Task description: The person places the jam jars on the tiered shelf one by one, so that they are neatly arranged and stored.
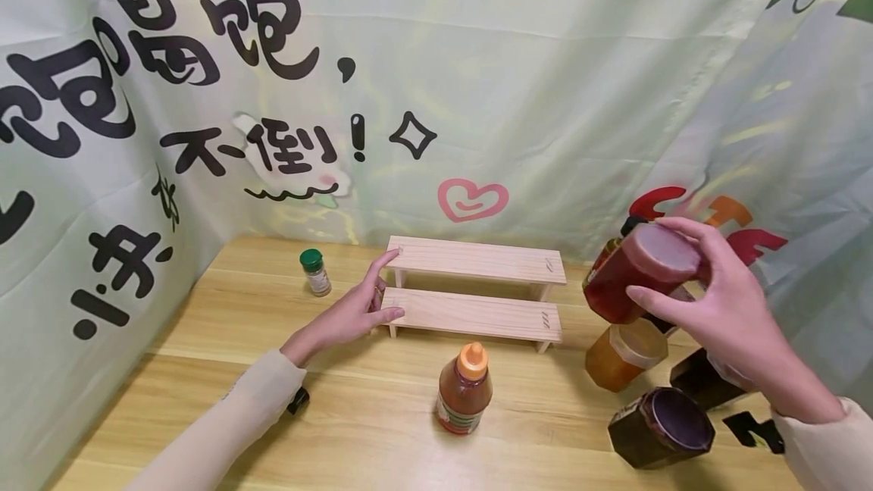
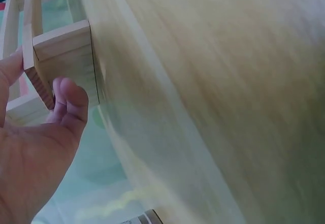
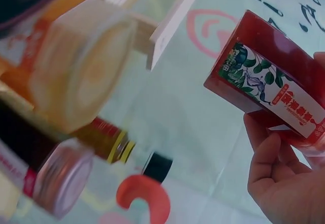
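My right hand point(image 1: 730, 301) grips a jar of red jam point(image 1: 617, 279) near its pale pink lid, up in the air above other jars. Its flowery label point(image 3: 274, 89) shows in the right wrist view. With my left hand point(image 1: 355, 309) I pinch the left end of a two-step wooden rack point(image 1: 470, 313). The thumb lies on the lower board, and curled fingertips point(image 2: 73, 94) are at the board's end in the left wrist view. In front of the rack stands a squeeze bottle point(image 1: 465, 392) with an orange nozzle cap, apart from both hands.
Below my right hand are an amber jar point(image 1: 624, 354), a dark jar point(image 1: 661, 426) and another dark jar point(image 1: 705, 377). A black-capped bottle point(image 3: 109, 140) stands behind them. On the left is a green-capped shaker point(image 1: 315, 273). Printed cloth point(image 1: 546, 97) hangs behind the table point(image 1: 368, 415).
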`<state>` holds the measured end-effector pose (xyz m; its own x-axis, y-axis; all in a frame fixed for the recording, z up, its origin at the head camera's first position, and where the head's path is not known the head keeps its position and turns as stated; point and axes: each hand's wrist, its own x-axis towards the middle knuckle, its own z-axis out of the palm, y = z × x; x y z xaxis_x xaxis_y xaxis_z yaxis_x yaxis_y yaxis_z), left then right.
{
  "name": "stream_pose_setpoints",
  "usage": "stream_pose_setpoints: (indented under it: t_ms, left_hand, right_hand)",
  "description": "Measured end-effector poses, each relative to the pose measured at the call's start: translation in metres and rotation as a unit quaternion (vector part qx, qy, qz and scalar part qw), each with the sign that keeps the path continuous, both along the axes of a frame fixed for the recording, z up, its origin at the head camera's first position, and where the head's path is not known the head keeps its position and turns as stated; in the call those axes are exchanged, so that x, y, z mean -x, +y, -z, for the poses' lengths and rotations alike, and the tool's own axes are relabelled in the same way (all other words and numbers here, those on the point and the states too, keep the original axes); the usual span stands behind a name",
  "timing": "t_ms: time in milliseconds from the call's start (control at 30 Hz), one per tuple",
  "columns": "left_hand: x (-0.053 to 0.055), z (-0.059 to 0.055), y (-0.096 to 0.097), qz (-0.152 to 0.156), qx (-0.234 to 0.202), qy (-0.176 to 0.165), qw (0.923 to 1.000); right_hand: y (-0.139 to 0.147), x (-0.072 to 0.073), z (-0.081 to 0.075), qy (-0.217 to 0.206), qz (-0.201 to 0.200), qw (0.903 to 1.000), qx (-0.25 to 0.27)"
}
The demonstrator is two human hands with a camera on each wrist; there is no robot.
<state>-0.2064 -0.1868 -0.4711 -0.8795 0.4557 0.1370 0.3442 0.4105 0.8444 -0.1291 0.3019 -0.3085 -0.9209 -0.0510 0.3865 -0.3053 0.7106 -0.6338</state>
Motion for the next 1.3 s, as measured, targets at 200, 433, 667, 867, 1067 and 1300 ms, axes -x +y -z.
stream_pose_setpoints:
  t_ms: [200,433,667,867,1067,1300]
  left_hand:
    - [0.001,0.0,-0.001,0.019,0.004,0.0,0.9998]
    - [0.002,-0.001,0.0,0.027,-0.005,-0.011,0.9996]
    - [0.002,-0.002,0.0,0.025,-0.011,-0.011,0.9996]
    - [0.001,0.002,-0.001,0.016,-0.015,-0.008,0.9997]
    - [0.002,0.004,0.0,0.01,-0.023,-0.006,0.9997]
    - [-0.011,-0.021,0.004,0.017,-0.03,-0.031,0.999]
  right_hand:
    - [-0.028,0.016,-0.002,0.003,-0.042,0.999,0.013]
    - [-0.052,0.034,0.001,0.013,-0.098,0.9948,0.025]
    - [-0.078,0.05,0.0,-0.01,-0.13,0.9908,0.036]
    - [-0.102,0.071,0.002,-0.015,-0.149,0.9874,0.051]
    - [-0.126,0.093,0.012,-0.03,-0.19,0.9782,0.077]
    - [-0.154,0.105,0.025,-0.051,-0.23,0.9646,0.119]
